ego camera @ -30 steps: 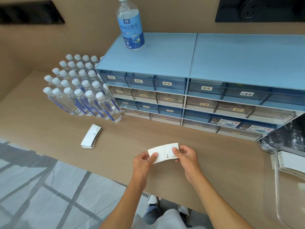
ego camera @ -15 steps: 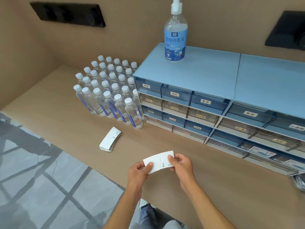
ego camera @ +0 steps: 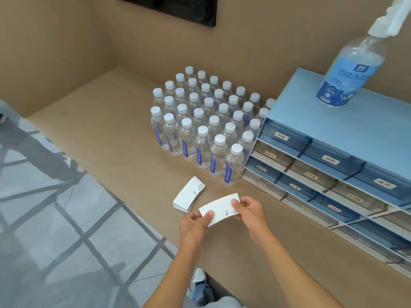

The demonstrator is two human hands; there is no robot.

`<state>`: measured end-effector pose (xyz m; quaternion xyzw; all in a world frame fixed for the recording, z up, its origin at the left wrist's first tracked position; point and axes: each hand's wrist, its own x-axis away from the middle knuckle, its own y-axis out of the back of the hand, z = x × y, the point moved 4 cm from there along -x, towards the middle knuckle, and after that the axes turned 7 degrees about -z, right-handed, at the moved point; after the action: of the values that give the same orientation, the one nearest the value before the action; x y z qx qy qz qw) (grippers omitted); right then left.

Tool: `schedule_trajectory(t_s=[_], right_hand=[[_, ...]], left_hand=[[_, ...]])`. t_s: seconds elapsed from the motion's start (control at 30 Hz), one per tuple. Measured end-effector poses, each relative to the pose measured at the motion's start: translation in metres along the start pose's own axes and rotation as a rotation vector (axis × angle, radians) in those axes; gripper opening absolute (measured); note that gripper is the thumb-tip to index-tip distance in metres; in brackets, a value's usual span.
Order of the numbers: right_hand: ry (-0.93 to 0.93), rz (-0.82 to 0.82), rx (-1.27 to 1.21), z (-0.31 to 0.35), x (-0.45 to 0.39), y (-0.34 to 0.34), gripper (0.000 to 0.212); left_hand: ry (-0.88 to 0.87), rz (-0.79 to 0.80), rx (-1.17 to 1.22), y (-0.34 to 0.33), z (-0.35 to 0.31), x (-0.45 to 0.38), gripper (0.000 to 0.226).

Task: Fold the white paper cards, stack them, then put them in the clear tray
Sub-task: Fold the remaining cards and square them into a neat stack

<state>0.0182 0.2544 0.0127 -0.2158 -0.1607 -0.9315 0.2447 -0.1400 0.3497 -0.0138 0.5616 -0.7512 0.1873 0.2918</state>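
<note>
A white paper card with a centre crease is held flat above the table's front edge. My left hand pinches its left end and my right hand pinches its right end. Just left of the held card, a small stack of white cards lies on the tan table. The clear tray is out of view.
A block of several small water bottles stands behind the stack. A blue drawer cabinet fills the right side, with a large sanitiser bottle on top. The table edge drops to a grey patterned floor at left.
The view has swung left, so the stack and the bottles now sit nearer the centre and the tray has left the frame. Both hands still hold the same card.
</note>
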Motion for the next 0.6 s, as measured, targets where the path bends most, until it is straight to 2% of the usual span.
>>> schedule_trajectory(t_s=[0.2,0.3,0.47,0.6], right_hand=[[0.039,0.119,0.156,0.019,-0.022,-0.048,0.002],[0.089,0.17,0.266,0.028,-0.034,-0.07,0.009],[0.144,0.231,0.405,0.035,-0.05,-0.104,0.015],[0.162,0.242,0.511,0.038,-0.063,-0.124,0.004]], left_hand=[[0.046,-0.134,0.097,0.02,-0.007,-0.023,0.032],[0.059,-0.204,0.104,0.028,-0.009,-0.03,0.024],[0.09,-0.316,0.133,0.039,-0.014,-0.043,0.027],[0.09,-0.386,0.107,0.04,-0.019,-0.051,0.027]])
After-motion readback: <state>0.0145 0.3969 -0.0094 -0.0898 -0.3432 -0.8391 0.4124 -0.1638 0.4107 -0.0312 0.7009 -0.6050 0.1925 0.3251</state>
